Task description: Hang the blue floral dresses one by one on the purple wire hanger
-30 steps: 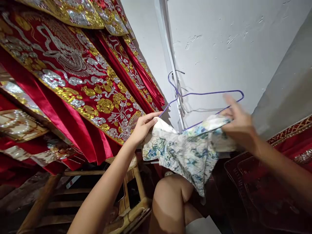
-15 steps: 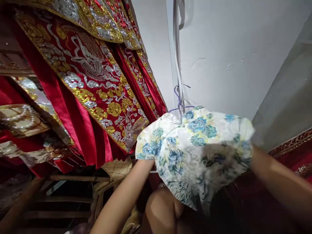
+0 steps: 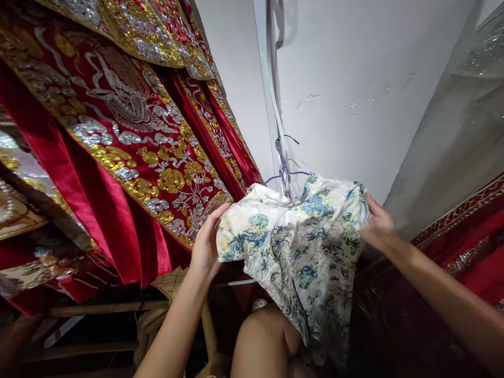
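Note:
A white floral garment (image 3: 299, 247) with blue and yellow flowers hangs on a purple wire hanger (image 3: 284, 169), whose hook rests by a white strip on the wall. My left hand (image 3: 207, 245) grips the garment's left shoulder edge. The right shoulder edge is pinched in my right hand (image 3: 377, 224). The cloth drapes down over my bare knee (image 3: 268, 341).
Red satin garments with gold and silver embroidery (image 3: 129, 136) hang close on the left. A wooden and rattan chair (image 3: 173, 310) stands below them. More red embroidered fabric (image 3: 464, 247) lies at the right. A white wall (image 3: 346, 89) is straight ahead.
The garment has been pulled over the bare hanger and now covers its shoulders. Both hands shifted from feeding the cloth onto the wire to holding its outer edges.

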{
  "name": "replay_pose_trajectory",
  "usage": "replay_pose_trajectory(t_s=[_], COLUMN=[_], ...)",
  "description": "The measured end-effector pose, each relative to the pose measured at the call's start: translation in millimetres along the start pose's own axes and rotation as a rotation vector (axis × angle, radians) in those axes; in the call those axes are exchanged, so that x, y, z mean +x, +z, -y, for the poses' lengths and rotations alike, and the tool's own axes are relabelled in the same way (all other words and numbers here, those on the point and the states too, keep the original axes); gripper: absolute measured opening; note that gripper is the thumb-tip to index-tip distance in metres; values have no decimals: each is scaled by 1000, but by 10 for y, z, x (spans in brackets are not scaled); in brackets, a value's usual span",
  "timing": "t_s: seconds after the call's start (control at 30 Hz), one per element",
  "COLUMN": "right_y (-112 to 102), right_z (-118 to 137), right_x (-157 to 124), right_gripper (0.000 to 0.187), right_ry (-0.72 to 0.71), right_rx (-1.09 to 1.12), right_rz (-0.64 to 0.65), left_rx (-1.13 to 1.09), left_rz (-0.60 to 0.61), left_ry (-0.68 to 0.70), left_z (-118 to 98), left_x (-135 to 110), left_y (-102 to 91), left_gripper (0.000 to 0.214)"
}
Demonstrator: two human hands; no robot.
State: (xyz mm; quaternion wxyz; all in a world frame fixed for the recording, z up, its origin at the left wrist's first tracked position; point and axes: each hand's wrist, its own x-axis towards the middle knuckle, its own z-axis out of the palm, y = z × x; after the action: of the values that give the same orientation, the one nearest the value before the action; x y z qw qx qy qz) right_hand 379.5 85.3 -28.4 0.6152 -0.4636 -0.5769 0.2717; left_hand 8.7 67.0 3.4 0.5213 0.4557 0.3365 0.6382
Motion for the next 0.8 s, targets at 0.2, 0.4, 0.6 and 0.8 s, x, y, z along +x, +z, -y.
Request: replay_pose_trajectory(t_s=[0.2, 0.4, 0.6, 0.8], right_y=[6, 242, 515, 843], right_z=[810, 1237, 1046, 561], right_x=[335, -267, -731, -771], right_gripper=[55, 78, 62, 98], right_ry=[162, -36, -386, -739], right_rx=[273, 158, -319, -653], right_rz=[-57, 578, 863, 574], left_rx=[366, 662, 184, -234], left_rz=[142, -19, -198, 193], left_ry=[149, 362, 239, -147], left_z=[-244, 21, 324, 261], left_x=[163, 194, 58, -143], left_y=[250, 283, 348, 824], left_gripper=[59, 46, 74, 48])
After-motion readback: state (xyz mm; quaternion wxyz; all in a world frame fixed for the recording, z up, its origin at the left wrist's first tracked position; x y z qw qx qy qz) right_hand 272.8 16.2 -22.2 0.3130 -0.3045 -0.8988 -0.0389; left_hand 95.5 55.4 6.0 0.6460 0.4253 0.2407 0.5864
